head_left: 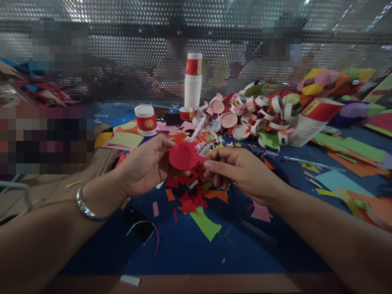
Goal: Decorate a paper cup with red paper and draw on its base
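Note:
A round red paper cut-out (183, 156) with a fringed right side is held up above the table. My left hand (150, 165), a silver bangle on its wrist, pinches it from the left. On the other side, my right hand (232, 165) has its thumb and forefinger closed at the tip of the fringe; the other fingers are curled. Below both hands lie red paper scraps (191, 201) and a light green paper piece (206, 223). Just beyond my left hand stands a red and white paper cup (146, 120).
A tall stack of paper cups (192, 87) stands at the back, before a perforated metal screen (131, 57). Cut cup pieces (229, 119) are heaped right of it, with a tilted cup stack (309, 122). Coloured paper sheets (346, 183) lie at right, cardboard (92, 171) at left.

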{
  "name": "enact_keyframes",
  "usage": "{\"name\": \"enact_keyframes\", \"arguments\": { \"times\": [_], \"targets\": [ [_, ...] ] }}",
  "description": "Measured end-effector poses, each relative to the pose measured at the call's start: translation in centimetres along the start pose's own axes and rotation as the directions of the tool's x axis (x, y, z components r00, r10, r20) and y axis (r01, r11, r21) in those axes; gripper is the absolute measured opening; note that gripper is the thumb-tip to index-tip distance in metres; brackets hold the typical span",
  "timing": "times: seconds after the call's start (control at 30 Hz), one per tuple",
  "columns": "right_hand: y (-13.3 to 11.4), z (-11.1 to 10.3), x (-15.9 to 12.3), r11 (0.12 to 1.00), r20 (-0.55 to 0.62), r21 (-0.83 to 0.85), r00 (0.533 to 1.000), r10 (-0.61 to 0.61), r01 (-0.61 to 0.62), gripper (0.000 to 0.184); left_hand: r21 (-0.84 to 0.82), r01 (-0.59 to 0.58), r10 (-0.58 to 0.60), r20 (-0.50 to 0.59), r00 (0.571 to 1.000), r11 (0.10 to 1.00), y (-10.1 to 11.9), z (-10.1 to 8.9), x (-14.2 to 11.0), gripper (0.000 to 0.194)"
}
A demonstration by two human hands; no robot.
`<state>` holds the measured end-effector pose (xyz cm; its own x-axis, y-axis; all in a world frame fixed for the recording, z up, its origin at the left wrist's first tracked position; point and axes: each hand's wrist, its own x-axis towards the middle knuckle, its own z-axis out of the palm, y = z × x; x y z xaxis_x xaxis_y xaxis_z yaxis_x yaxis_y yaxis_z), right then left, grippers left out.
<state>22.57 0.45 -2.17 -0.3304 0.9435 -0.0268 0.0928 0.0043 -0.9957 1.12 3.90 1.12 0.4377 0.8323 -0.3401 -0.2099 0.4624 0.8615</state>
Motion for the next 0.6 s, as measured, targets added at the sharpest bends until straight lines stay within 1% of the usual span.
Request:
{"name": "enact_keyframes", "arguments": {
  "times": [0.13,0.27,0.4,0.6],
  "targets": [
    [0.0,-0.1,0.0,0.999,0.0,-0.035,1.0,-0.01,0.01,0.033,0.019,-0.06,0.06,0.0,0.998,0.998,-0.2,-0.2,0.0,0.018],
    [-0.1,0.0,0.0,0.998,0.005,-0.065,1.0,-0.022,0.023,0.029,0.069,-0.143,0.14,0.051,0.989,0.987,-0.7,-0.7,-0.1,0.006],
    [-0.3,0.2,-0.1,0.996,0.01,-0.091,1.0,-0.024,0.025,0.032,0.123,-0.197,0.184,0.108,0.977,0.973,-1.1,-0.6,-0.2,0.013],
    [-0.3,0.4,-0.2,0.997,0.051,-0.079,0.998,-0.02,0.024,0.036,0.236,-0.302,0.301,0.044,0.953,0.924,-1.8,-0.6,0.0,0.03]
  ]
}}
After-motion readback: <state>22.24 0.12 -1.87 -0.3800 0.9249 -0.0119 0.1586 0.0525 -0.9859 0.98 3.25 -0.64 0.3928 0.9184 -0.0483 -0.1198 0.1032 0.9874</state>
